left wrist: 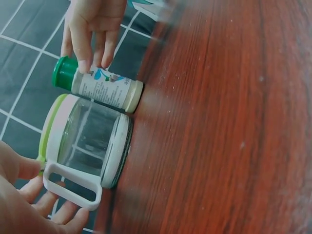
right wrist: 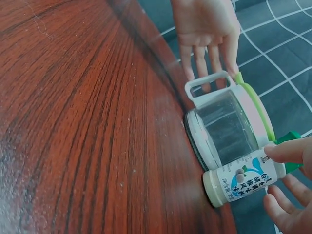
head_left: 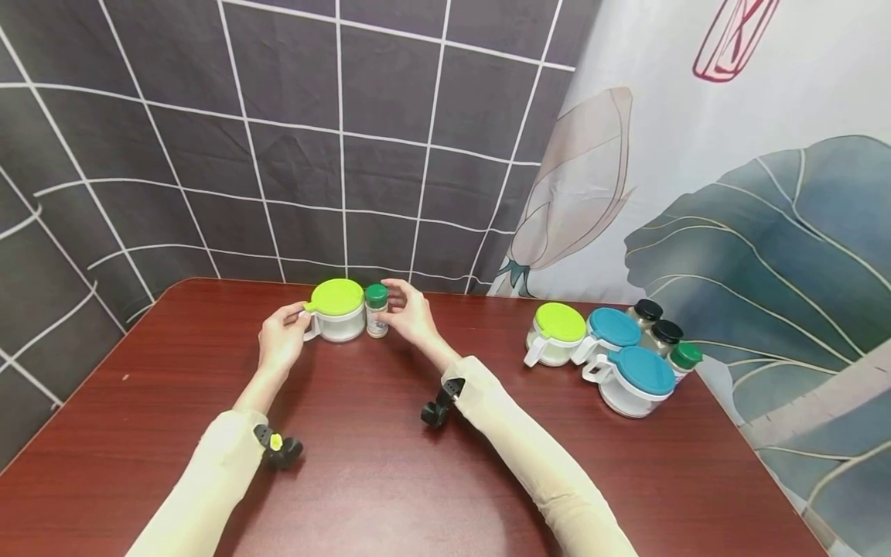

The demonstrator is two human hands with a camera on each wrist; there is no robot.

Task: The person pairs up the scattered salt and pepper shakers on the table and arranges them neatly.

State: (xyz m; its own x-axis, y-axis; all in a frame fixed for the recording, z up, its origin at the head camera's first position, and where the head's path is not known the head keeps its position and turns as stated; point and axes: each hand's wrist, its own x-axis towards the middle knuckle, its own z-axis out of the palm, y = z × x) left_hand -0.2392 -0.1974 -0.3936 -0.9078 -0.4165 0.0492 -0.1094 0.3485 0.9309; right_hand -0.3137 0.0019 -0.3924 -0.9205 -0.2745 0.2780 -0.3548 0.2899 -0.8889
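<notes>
L hand (head_left: 281, 338) is held part-open at lime-lidded jar (head_left: 343, 325), thumb set on lid tab, fingers loosely extended by white handle (left wrist: 73, 172); R hand (head_left: 414, 316) is also held part-open, thumb put to green-capped btl (head_left: 377, 319), fingers spread. Btl is stood upright just beside jar, nr table's (head_left: 390, 464) back edge; other lidded jars (head_left: 614, 326) & capped btls (head_left: 667, 333) are grouped well apart, to R

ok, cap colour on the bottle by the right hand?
Green cap, clearest in the left wrist view.
</notes>
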